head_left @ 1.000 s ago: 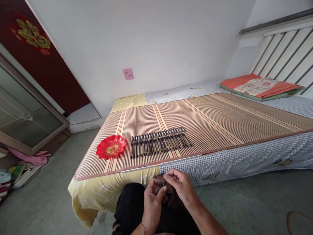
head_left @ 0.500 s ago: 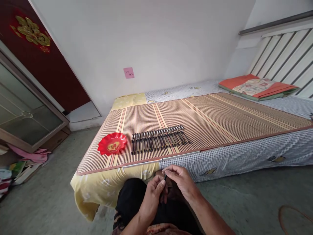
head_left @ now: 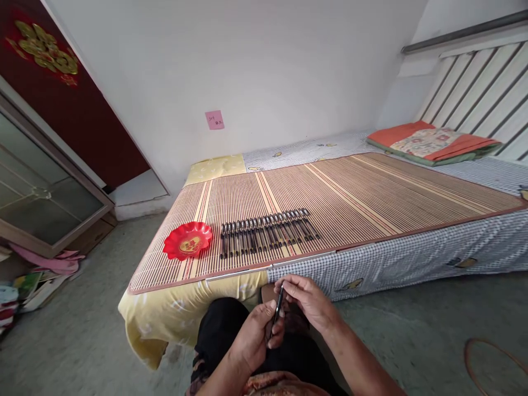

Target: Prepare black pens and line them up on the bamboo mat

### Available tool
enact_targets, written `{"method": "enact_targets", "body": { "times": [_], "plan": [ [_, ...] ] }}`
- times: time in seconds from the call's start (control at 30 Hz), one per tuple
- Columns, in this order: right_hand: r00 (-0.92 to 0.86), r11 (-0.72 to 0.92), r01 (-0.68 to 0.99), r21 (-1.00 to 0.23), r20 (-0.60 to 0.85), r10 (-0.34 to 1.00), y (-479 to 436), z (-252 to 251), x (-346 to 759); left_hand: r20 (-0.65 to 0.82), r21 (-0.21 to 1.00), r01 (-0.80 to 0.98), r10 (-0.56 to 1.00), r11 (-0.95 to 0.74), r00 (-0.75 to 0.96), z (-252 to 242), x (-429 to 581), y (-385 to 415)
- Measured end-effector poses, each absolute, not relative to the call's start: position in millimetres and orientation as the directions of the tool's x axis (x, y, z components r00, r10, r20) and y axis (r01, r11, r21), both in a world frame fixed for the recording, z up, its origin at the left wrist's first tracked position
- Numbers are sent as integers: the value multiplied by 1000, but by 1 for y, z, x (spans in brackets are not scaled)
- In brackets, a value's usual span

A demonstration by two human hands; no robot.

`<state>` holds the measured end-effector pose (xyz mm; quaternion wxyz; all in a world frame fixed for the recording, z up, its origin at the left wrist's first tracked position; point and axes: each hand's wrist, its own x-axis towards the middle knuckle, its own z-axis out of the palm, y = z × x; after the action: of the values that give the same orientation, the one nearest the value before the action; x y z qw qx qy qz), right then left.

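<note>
A slim dark pen (head_left: 279, 302) is held at a slant above my lap. My left hand (head_left: 258, 333) is wrapped round its lower part, with the thumb along its side. At the upper end, my right hand (head_left: 307, 300) has its thumb and fingers pinched at the pen's tip. Beyond my hands, on a striped bamboo mat (head_left: 355, 203), several dark pens (head_left: 268, 231) lie side by side in a row, clip ends toward the wall. Left of the row sits a red scalloped plate (head_left: 173, 242) with a gold design.
The mat covers a bed with a checked sheet (head_left: 396, 264) and a yellow cloth (head_left: 165, 313) hanging over the edge. Folded orange bedding (head_left: 388, 136) lies at the far right. A pink note (head_left: 214, 119) is on the wall. A glass-panelled cabinet door (head_left: 45, 181) leans at left.
More of the pen shows between my hands now. My left hand has turned and lies lower along it, while my right fingers stay near its top. The row of pens and the plate are unmoved.
</note>
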<state>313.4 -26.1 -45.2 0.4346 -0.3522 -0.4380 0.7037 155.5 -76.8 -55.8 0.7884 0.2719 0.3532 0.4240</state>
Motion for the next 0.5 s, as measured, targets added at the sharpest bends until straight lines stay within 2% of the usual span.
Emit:
{"method": "enact_targets", "body": {
  "times": [0.07,0.17,0.3,0.4,0.5],
  "plan": [
    [-349,-229,-302,-926,-116,930,-25,-49,313,-345,695,-481,835,535,429,-55,154,-78],
    [-312,-234,-335,-913,-127,942,-18,-48,320,-335,709,-456,826,538,453,-56,153,-80],
    [-9,-86,-476,-875,-93,996,4,-35,355,-331,802,-329,830,498,449,-63,149,-83],
    [179,33,-528,-848,-73,981,16,-25,383,-349,851,-290,884,438,311,-65,148,-80],
    [86,-26,-510,-860,-81,993,10,-20,382,-266,904,-301,951,302,155,-59,152,-71]
  ]
}}
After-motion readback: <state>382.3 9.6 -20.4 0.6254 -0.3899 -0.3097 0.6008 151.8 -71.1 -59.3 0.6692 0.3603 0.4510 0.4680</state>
